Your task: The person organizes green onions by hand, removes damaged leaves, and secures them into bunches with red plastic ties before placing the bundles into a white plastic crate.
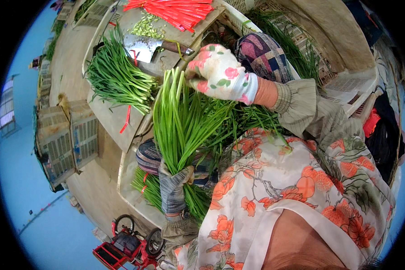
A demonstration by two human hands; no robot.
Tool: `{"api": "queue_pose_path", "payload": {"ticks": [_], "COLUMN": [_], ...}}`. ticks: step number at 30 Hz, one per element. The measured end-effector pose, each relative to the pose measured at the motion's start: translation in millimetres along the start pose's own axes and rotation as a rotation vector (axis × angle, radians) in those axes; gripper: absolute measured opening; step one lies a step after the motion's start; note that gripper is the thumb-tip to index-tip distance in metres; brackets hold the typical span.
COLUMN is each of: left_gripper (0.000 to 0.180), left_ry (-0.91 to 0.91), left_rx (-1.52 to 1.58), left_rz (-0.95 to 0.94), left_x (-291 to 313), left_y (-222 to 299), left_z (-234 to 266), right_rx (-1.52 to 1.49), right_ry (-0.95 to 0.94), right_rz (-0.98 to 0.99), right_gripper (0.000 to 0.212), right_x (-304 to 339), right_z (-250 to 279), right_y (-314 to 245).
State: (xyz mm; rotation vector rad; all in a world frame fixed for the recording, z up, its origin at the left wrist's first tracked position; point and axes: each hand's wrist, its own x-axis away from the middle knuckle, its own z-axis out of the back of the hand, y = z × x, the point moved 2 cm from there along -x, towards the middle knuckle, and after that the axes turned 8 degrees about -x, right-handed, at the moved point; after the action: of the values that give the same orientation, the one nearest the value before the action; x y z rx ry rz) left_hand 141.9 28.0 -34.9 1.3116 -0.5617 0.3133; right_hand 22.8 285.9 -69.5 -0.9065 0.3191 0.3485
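My left hand (174, 186), in a grey glove, is wrapped round the lower part of a bunch of garlic chives (177, 121). Their pale stem ends point up, away from me. Beside those ends is my right hand (218, 74), in a white floral glove, its fingers curled closed; what they hold, if anything, is hidden. More loose chives (252, 114) lie across my lap. On the board to the left rests a bundle of chives (117, 74) with red ties. A cleaver (141, 48) with a wooden handle lies beyond it, next to chopped stem ends (147, 27).
A pile of red tie strips (173, 11) is at the board's far edge. Another tied bundle (153, 191) lies low beside my left hand. Plastic crates (297, 42) with greens stand at the right, more crates (67, 139) at the left. A red tricycle (128, 245) is parked behind.
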Motion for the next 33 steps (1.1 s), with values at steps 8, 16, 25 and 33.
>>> {"api": "queue_pose_path", "payload": {"ticks": [8, 16, 25, 33], "left_gripper": [0.037, 0.034, 0.031, 0.03], "left_ry": [0.082, 0.084, 0.006, 0.082], "left_rx": [0.03, 0.218, 0.145, 0.131], "left_rz": [-0.02, -0.018, -0.099, -0.054], "left_x": [18.9, 16.1, 6.8, 12.6], "left_y": [-25.4, -27.5, -20.6, -29.2], "left_z": [35.7, 37.6, 20.6, 33.4], "right_rx": [0.095, -0.174, -0.872, -1.466], "right_ry": [0.374, -0.4, -0.414, 0.204], "right_rz": [0.013, -0.19, -0.58, -0.469], "right_gripper": [0.016, 0.047, 0.041, 0.038], "right_x": [-32.4, 2.5, 17.2, 0.0], "right_z": [81.7, 46.4, -11.4, 51.8], "right_y": [61.2, -7.6, 8.3, 55.1]}}
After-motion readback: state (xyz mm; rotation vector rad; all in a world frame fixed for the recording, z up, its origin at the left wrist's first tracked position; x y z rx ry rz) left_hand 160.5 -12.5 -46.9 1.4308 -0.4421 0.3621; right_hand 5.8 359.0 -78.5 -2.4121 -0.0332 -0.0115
